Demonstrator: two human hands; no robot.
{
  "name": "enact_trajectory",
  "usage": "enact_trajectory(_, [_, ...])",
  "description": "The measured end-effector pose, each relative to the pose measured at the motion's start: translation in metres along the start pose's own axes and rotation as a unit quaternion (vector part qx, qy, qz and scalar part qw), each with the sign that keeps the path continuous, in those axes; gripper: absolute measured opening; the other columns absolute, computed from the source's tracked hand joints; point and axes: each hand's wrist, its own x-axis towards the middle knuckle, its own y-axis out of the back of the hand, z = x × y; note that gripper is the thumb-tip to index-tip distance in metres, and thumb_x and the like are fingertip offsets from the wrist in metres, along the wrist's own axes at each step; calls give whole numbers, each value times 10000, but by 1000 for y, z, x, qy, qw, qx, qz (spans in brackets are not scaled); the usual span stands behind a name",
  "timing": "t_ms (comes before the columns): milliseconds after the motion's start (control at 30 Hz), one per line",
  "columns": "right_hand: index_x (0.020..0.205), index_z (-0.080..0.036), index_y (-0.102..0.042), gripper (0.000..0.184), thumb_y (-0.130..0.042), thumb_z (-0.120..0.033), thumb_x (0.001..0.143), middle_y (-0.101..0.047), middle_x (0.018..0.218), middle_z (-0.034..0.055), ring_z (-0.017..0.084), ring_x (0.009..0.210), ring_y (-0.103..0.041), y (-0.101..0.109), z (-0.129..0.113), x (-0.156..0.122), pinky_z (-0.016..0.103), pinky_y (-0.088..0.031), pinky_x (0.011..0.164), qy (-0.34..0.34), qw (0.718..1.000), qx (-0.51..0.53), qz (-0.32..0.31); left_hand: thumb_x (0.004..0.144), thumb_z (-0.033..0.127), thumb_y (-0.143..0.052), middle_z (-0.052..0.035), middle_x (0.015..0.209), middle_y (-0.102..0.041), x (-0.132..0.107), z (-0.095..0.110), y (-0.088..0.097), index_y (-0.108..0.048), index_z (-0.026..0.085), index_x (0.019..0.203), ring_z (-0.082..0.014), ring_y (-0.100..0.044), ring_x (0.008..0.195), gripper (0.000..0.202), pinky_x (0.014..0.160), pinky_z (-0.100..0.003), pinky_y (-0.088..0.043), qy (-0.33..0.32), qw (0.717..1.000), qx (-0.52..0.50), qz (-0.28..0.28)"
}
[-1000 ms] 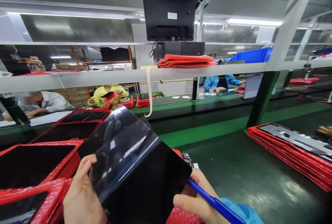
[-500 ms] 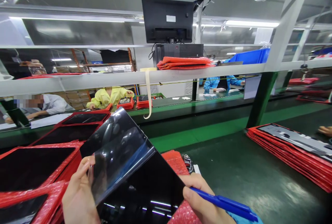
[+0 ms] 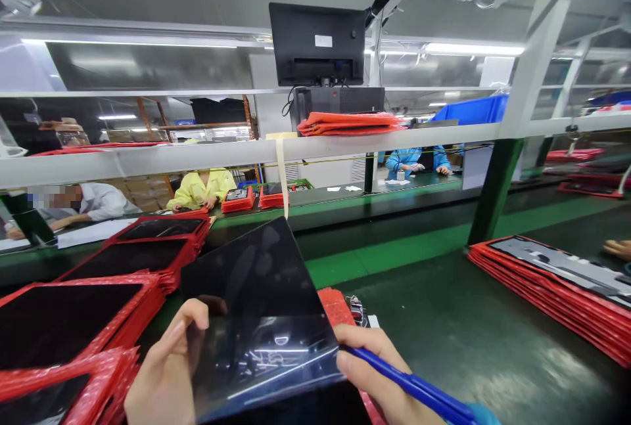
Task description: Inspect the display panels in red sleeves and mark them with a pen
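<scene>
1. Head view, against the earlier frames: the black panel has turned, its top corner swinging toward 12 o'clock, and the bright crease in the clear film has moved down toward 6 o'clock.
2. The panel is held up at 6 o'clock of the view, between 2 hands, above the bench.
3. The left hand, at 7 o'clock, appears to pinch the film's edge between thumb and forefinger; the other fingers are mostly hidden.
4. The right hand, at 5 o'clock, pinches the panel's side with thumb and forefinger, a blue pen caught in the same grip.
5. Progress, as judged: part-way. The film is loose along 1 crease, neither fully off nor fully flat; whether it is being lifted or laid, I cannot tell.
6. This panel is outside any sleeve; red-sleeved stacks sit at 8 to 9 o'clock, another red stack at 4 o'clock.
</scene>
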Motion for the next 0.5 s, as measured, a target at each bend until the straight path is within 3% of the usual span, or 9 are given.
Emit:
enact_trajectory(67, [1018,-266,-735,436,-693,-599,740,-725,885,57,278,906,-661,-3,-3,0,375,-522,844,18,999,29,-20,764,457,-610,-6,790,-634,-4,-2,-3,-610,221,658,-228,-600,835,258,659,-285,-494,27,999,-13,-38])
enact_trajectory(167, [1121,-276,-696,483,-654,-608,772,-722,836,49,273,891,-676,-7,-8,1,382,-531,844,66,991,66,-95,725,477,-645,-11,826,-652,-10,0,-8,-633,223,661,-238,-597,860,262,668,-284,-488,36,999,-10,-38])
enact_trajectory(233, [1163,-279,-675,500,-667,-587,769,-732,924,52,265,908,-681,-10,-8,3,378,-516,885,94,985,76,-127,661,450,-714,-2,825,-648,-13,2,-10,-664,220,644,-220,-587,887,236,707,-246,-481,19,999,-1,-36])
enact_trajectory(333, [1245,-250,-623,599,-742,-511,720,-712,1092,74,273,960,-677,-11,-3,9,381,-479,952,94,987,57,-120,580,399,-781,22,785,-634,-14,2,-9,-686,228,642,-169,-560,820,205,694,-187,-459,33,998,2,-46])
enact_trajectory(500, [1357,-270,-508,759,-793,-451,677,-754,875,32,265,785,-716,-6,5,17,367,-571,732,67,980,49,-179,586,372,-784,26,742,-634,-10,-3,-3,-688,243,625,-161,-542,824,165,761,-179,-437,21,998,20,-48])
